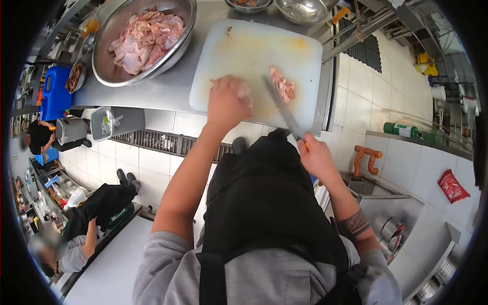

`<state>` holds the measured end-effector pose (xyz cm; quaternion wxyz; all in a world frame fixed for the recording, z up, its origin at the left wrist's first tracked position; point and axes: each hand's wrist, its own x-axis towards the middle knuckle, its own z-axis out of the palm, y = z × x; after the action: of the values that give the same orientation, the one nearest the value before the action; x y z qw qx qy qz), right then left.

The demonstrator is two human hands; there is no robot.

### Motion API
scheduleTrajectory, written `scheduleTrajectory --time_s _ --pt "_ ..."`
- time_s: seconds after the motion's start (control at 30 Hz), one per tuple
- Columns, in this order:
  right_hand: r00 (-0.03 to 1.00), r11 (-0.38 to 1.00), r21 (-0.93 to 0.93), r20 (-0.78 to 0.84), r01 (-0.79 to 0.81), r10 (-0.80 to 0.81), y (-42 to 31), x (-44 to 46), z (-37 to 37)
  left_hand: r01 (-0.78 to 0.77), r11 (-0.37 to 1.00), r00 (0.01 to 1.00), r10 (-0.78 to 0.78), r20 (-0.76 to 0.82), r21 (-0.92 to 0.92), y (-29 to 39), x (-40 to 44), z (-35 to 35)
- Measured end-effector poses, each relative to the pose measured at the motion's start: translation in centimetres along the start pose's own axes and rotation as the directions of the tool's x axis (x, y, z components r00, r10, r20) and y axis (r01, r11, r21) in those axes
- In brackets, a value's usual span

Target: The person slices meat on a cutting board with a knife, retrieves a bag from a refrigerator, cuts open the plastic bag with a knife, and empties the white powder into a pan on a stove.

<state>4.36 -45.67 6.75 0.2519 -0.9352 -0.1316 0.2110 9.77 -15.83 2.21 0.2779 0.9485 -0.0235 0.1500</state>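
My right hand [313, 156] is closed round the yellow handle of a long knife [282, 108], whose blade slants up and left over a white cutting board [244, 48]. On the board, just right of the blade, lies a strip of raw chicken [282, 85]. My left hand [227, 104] presses on the board's left part with curled fingers. A piece of pale raw chicken [246, 96] shows at its right side, partly hidden by the fingers. Blade and left hand are apart.
A big metal bowl [188, 38] of raw chicken [145, 40] stands left of the board. Two smaller bowls, one a steel bowl [302, 9], sit behind it. A grey bin [133, 121] is below the counter. Two other people are at the left, one near a white worktop [114, 264].
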Motion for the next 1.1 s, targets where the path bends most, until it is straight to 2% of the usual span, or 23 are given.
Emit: scheduleTrajectory --time_s 0.07,0.1,0.17,0.2,0.27,0.4,0.47,0.6,0.67,0.7,0.77,1.0,1.07,1.1 --pt "0.989 0.995 0.013 -0.115 -0.096 0.096 -0.9 0.1 -0.7 0.108 0.994 0.993 -0.106 -0.058 0.034 -1.9 -0.2 0.2" --pt "0.989 0.995 0.019 -0.107 -0.096 0.098 -1.3 0.0 -0.7 0.113 0.993 0.993 -0.111 -0.052 0.04 -2.0 0.0 -0.3" --pt "0.999 0.996 0.072 0.02 -0.049 0.048 -2.0 -0.1 -0.7 0.171 0.985 0.98 -0.173 0.099 0.026 -2.1 0.6 -1.2" --pt "0.999 0.996 0.072 0.023 -0.046 0.045 -2.0 0.0 -0.5 0.175 0.984 0.979 -0.177 0.098 0.028 -2.2 0.9 -1.1" --pt "0.996 0.99 0.116 0.051 -0.079 0.073 -1.9 0.6 0.2 0.101 0.995 0.983 -0.102 0.151 0.016 -2.2 1.6 -0.6" --pt "0.996 0.982 0.171 -0.041 -0.077 0.085 -0.6 2.0 0.7 0.18 0.981 0.955 -0.192 0.227 0.073 -2.4 3.0 0.2" --pt "0.991 0.976 0.169 0.005 -0.136 0.137 -0.6 2.4 -0.2 0.324 0.928 0.915 -0.258 0.309 -0.184 -2.8 3.6 0.5" --pt "0.987 0.969 0.191 0.047 -0.158 0.152 -0.3 2.7 -0.8 0.358 0.898 0.909 -0.272 0.317 -0.257 -0.7 4.7 -2.0" --pt "0.982 0.952 0.246 0.078 -0.184 0.17 0.1 2.8 -0.5 0.425 0.813 0.893 -0.304 0.333 -0.397 0.5 5.2 -3.0" --pt "0.982 0.951 0.245 0.078 -0.187 0.173 0.2 2.7 -0.3 0.425 0.812 0.892 -0.303 0.335 -0.399 0.7 5.3 -3.2" --pt "0.994 0.964 0.244 0.015 -0.107 0.107 0.5 2.6 0.0 0.488 0.635 0.87 -0.297 0.394 -0.599 0.9 5.6 -3.3" --pt "0.992 0.969 0.214 0.043 -0.121 0.115 0.0 2.7 -0.1 0.437 0.494 0.899 -0.228 0.373 -0.752 1.5 6.9 -3.3" --pt "0.985 0.966 0.198 0.072 -0.165 0.154 -0.3 2.6 -0.3 0.474 0.332 0.874 -0.284 0.393 -0.815 2.6 7.1 -4.8" --pt "0.987 0.968 0.199 0.067 -0.154 0.143 -0.4 2.6 -0.2 0.466 0.338 0.879 -0.285 0.383 -0.817 2.6 7.1 -5.1"
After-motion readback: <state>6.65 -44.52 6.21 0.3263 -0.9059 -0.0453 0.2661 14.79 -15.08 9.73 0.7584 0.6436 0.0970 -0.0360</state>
